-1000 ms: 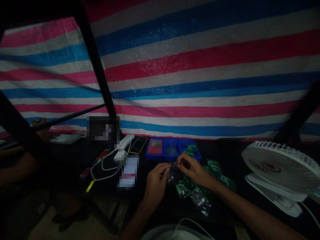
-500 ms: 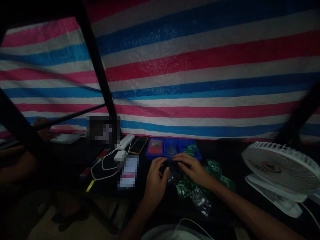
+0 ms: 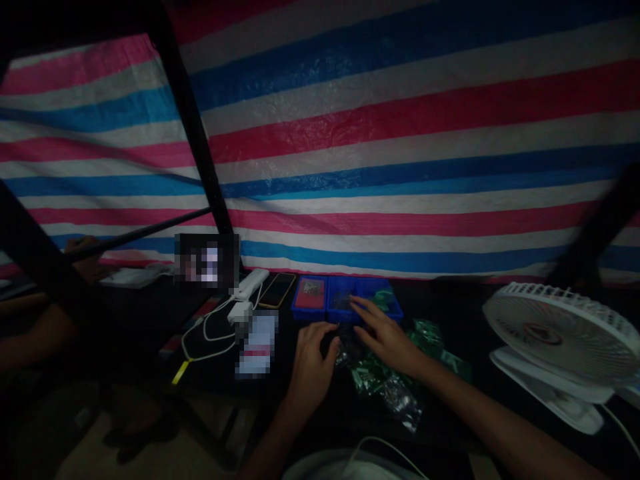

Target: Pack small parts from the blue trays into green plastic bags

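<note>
My left hand [image 3: 314, 360] is low over the dark table, fingers bent and thumb standing apart from them. Its fingertips are beside a dark, clear-looking plastic bag [image 3: 350, 347]. My right hand [image 3: 387, 339] reaches forward with fingers spread, its fingertips at the front edge of the middle section of a blue tray [image 3: 340, 313]. Small clear pieces lie in that section, too dim to name. Under and beside my right wrist are green packets [image 3: 367, 377] and a clear bag of small shiny parts [image 3: 403, 400].
The tray's left section holds a red piece [image 3: 309, 295] with small metal bits; the right one holds green pieces [image 3: 383, 298]. A phone [image 3: 278, 290], white power strip [image 3: 253, 283] and cables lie left. A white fan [image 3: 555, 340] stands right. Another person's arm [image 3: 45, 333] shows far left.
My hands were close together over the bag; my right fingers have since spread and moved forward to the tray. My left hand has dropped slightly.
</note>
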`<state>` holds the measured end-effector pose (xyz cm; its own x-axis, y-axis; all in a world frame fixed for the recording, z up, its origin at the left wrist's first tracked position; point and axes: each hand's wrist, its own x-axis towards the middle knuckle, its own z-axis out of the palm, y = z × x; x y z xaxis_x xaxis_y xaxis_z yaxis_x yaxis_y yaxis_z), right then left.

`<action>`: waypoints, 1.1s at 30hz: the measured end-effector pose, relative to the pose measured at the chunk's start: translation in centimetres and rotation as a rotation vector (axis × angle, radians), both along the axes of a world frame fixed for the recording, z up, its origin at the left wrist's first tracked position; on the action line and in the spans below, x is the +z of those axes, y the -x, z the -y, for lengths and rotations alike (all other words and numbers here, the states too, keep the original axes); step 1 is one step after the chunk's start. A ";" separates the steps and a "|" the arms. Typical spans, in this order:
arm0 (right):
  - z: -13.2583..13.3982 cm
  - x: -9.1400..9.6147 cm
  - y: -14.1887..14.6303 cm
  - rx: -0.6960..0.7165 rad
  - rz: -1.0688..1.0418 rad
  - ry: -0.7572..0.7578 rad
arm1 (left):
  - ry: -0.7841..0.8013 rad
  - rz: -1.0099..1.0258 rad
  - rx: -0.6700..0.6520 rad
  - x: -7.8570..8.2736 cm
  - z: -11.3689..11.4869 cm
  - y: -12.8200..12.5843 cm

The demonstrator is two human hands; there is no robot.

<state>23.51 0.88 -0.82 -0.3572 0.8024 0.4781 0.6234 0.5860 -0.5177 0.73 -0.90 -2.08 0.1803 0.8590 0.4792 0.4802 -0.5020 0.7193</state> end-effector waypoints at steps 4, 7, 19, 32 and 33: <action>-0.3 -0.6 -0.2 0.009 0.023 0.018 | 0.016 -0.013 -0.024 -0.3 -0.1 0.0; -0.6 -1.0 -0.3 0.012 0.020 0.030 | 0.045 -0.047 -0.041 -0.3 0.0 -0.1; -0.5 -0.8 -0.3 0.014 -0.006 0.010 | 0.091 -0.198 -0.076 -0.3 0.0 0.0; 0.1 -0.2 0.1 -0.008 -0.043 0.058 | 0.104 -0.191 -0.083 0.2 0.3 -0.1; 0.2 -0.1 0.1 -0.005 -0.048 0.055 | 0.103 -0.181 -0.080 0.2 0.3 -0.1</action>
<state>23.38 0.70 -0.92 -0.3305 0.8296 0.4500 0.6001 0.5527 -0.5783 0.83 -1.16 -1.93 0.3254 0.8810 0.3434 0.5678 -0.4725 0.6741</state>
